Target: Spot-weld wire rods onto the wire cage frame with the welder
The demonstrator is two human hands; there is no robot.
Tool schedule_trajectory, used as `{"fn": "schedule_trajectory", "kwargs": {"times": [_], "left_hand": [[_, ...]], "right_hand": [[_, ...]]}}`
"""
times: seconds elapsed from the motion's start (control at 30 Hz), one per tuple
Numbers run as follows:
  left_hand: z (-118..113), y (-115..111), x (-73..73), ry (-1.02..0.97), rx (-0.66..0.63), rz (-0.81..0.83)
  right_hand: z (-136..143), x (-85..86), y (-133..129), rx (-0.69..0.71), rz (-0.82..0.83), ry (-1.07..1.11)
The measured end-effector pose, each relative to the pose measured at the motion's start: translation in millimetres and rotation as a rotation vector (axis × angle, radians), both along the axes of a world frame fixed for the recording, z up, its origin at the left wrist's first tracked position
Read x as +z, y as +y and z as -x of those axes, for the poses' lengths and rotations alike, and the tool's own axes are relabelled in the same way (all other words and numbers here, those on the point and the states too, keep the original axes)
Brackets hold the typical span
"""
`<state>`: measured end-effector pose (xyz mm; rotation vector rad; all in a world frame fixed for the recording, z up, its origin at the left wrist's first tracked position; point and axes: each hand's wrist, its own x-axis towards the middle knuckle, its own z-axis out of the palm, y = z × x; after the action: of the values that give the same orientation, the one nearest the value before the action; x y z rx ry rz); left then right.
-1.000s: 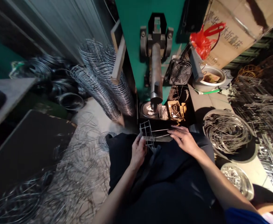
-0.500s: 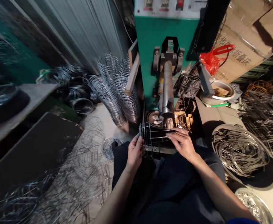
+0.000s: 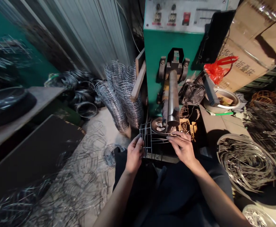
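A small wire frame [image 3: 148,136] made of thin metal rods lies crosswise between my hands, in front of the welding machine's lower end. My left hand [image 3: 135,154] pinches its gridded left end between thumb and fingers. At the other end, my right hand [image 3: 181,146] closes its fingertips on the long rods. Just above and beyond the right fingers is the thick metal arm [image 3: 173,97] of the green machine [image 3: 157,63]. Exactly where the rods meet the machine's tip is hard to make out.
Stacks of wire rings [image 3: 123,97] stand left of the machine. Loose wire [image 3: 81,189] covers the floor at left. To the right are a basin of curved wires [image 3: 246,160], a bowl of small metal pieces [image 3: 256,216] and a metal pot [image 3: 234,101]. A wooden bar [image 3: 138,82] juts out beside the machine.
The view has tilted up a little, so the machine sits lower in it. Both hands keep their hold on the wire frame, whose right end is slightly closer to the machine's tip.
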<state>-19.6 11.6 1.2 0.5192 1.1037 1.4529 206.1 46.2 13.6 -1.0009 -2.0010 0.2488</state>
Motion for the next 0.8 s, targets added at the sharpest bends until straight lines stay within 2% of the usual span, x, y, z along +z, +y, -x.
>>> {"fn": "schedule_trajectory", "kwargs": {"times": [0.37,0.57,0.8], "left_hand": [[4.0,11.0,4.2,0.009,-0.04,-0.002],[7.2,12.5,6.1,0.013,-0.074,0.002],[10.4,40.0,4.3,0.006,-0.068,0.041]], "right_hand": [[4.8,-1.4,5.8,-0.044,-0.032,-0.013],[-2.2,-3.0,2.3,-0.119,0.03,0.041],[-1.7,0.2,13.9,-0.18,0.017,0.055]]}}
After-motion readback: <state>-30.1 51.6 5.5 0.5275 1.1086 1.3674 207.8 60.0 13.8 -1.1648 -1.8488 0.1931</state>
